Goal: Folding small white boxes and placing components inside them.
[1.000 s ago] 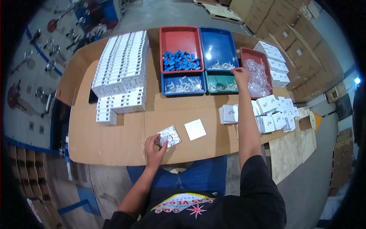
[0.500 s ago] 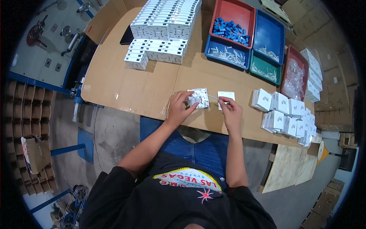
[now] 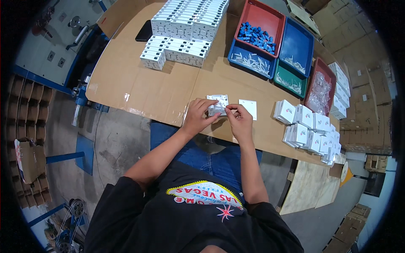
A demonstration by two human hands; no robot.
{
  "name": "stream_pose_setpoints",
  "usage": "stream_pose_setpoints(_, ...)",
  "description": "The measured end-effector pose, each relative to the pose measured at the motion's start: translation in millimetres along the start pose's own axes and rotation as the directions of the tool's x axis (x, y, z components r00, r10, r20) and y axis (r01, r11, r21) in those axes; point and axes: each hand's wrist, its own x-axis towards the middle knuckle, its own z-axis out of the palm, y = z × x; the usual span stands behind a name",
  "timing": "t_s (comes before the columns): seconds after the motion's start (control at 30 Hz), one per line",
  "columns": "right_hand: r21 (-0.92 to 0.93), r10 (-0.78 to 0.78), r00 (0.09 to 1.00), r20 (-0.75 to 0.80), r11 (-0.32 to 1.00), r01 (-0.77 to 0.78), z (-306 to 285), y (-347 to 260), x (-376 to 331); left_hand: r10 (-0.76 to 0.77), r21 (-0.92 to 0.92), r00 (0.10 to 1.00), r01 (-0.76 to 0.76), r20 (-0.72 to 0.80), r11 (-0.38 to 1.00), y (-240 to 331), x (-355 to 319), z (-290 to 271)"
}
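Observation:
A small white square plastic unit (image 3: 218, 99) lies on the cardboard-covered table in front of me. My left hand (image 3: 197, 116) grips it from the left, with thumb and fingers curled about its near part. Pinched fingers of my right hand (image 3: 241, 123) are at its right edge, holding a thin white stick-like piece (image 3: 222, 109) across the unit. Most of that piece is hidden by the fingers. Just right of my right hand, a flat white square plate (image 3: 249, 108) rests on the table.
White boxes (image 3: 181, 28) are stacked at the back, beside a black phone (image 3: 144, 31). At the back right stand a red tray (image 3: 266, 16) of blue parts, blue (image 3: 298, 36) and green (image 3: 282, 85) trays of thin white pieces, and another red tray (image 3: 311, 104) of clear plastic. White square units (image 3: 300, 134) are piled at right.
My right hand has moved left, from over the white plate to the unit, bringing the thin piece with it. The plate now shows uncovered. My left hand keeps its grip.

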Motion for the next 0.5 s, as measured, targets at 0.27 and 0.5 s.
stream_pose_setpoints(0.27,0.037,-0.057,0.998,0.034,0.998,0.055,23,7,0,0.030,-0.034,1.000,-0.030,-0.006,0.999,-8,-3,3)
stream_pose_setpoints(0.5,-0.085,-0.042,0.984,0.171,0.995,0.057,11,11,0,0.003,-0.054,1.000,-0.003,-0.010,0.999,-9,-3,2)
